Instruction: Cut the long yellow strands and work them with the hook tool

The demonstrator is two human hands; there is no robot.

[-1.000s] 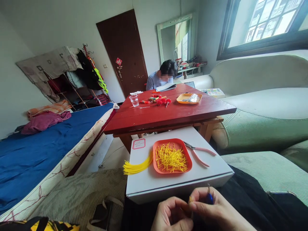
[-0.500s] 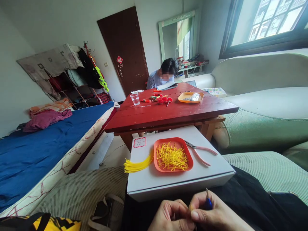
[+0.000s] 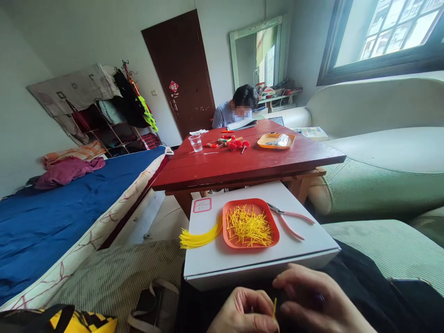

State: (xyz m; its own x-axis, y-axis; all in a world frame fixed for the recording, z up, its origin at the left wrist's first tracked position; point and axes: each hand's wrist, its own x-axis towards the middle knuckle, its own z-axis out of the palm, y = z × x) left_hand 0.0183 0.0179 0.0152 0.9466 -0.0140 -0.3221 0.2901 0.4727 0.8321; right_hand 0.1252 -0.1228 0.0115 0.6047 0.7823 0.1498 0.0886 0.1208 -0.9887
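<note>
My left hand (image 3: 244, 312) is at the bottom edge, fingers pinched on a short yellow strand (image 3: 274, 309). My right hand (image 3: 317, 303) is curled beside it, touching the strand and closed round a small blue-handled tool (image 3: 321, 298) that barely shows. Just beyond both hands a white box (image 3: 215, 261) rests on my lap. On it sits an orange tray (image 3: 274, 233) full of short yellow strands (image 3: 248, 226), with a bundle of longer yellow strands (image 3: 199, 239) to its left and pink-handled pliers (image 3: 289, 219) to its right.
A red table (image 3: 243, 166) stands beyond the box with a cup (image 3: 196, 142), red trinkets (image 3: 231, 143) and an orange tray (image 3: 275, 141); a person (image 3: 234, 111) sits at its far end. A blue bed (image 3: 69, 203) lies left, a sofa (image 3: 381, 157) right.
My right hand has turned over, so the blue-handled tool's metal tip no longer sticks up. The yellow strand now shows between my fingertips. The view has shifted slightly.
</note>
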